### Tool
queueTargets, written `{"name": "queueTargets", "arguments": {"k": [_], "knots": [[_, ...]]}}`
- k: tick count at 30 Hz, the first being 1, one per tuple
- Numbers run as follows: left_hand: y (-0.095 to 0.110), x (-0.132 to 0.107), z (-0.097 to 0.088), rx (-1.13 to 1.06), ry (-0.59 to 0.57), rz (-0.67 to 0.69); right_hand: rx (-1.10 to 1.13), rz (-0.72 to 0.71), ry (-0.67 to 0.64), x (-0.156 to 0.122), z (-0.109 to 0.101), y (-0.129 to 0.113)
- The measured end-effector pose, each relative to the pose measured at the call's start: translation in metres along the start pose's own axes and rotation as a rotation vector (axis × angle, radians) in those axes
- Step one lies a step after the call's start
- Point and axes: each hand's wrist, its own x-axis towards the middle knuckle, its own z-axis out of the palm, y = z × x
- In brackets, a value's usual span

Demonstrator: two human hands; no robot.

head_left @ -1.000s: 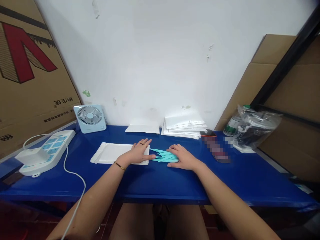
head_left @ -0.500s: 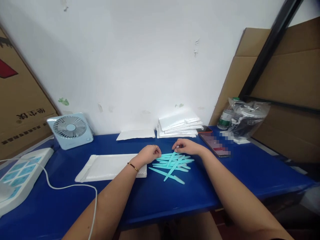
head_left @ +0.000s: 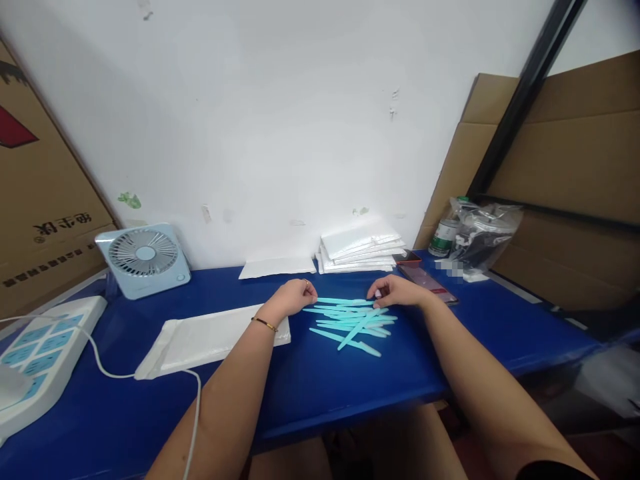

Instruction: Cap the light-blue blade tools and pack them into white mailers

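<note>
A loose, criss-crossed heap of turquoise eyebrow razors point(head_left: 353, 327) lies on the blue table point(head_left: 320, 400), between the two hands and toward the body. The left hand point(head_left: 294, 298) is nearly closed, its thumb and fingertips pinching the left end of the farthest razor point(head_left: 343, 302); the right hand point(head_left: 400, 292) curls half open at the other end, its grip impossible to tell. A white padded mailer point(head_left: 200, 341) lies left of the heap
</note>
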Motion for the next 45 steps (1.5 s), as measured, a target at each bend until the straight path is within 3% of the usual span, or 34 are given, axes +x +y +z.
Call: {"name": "queueTargets", "arguments": {"k": [6,10,18,22,25,29,33,37,40,45], "knots": [[-0.005,0.006,0.005,-0.016,0.104,-0.003,0.124,-0.123,0.121,0.008,0.012,-0.011],[-0.003,0.016,0.016,0.007,0.126,-0.015,0.146,-0.098,0.191,0.015,0.012,-0.005],[-0.003,0.024,0.026,0.132,0.132,-0.068,0.164,-0.034,0.173,0.013,-0.006,0.016],[-0.007,0.022,0.027,0.15,0.116,-0.07,0.055,0.031,0.191,0.008,-0.015,0.021],[-0.006,0.021,0.029,0.189,0.171,-0.047,-0.071,0.026,0.239,0.0,-0.021,0.018],[-0.002,0.018,0.029,0.192,0.219,-0.047,-0.229,0.06,0.107,-0.011,-0.024,0.008],[0.01,0.013,0.031,0.17,0.237,0.058,-0.255,0.065,0.024,-0.008,-0.013,0.0],[0.023,0.011,0.035,0.192,0.174,0.175,-0.194,-0.061,0.107,0.006,0.005,-0.003],[0.024,0.013,0.036,0.244,0.147,0.175,-0.197,-0.116,0.128,0.012,0.009,-0.002],[0.011,0.018,0.031,0.318,0.191,0.076,-0.2,0.008,0.227,0.008,-0.003,0.006]]}}
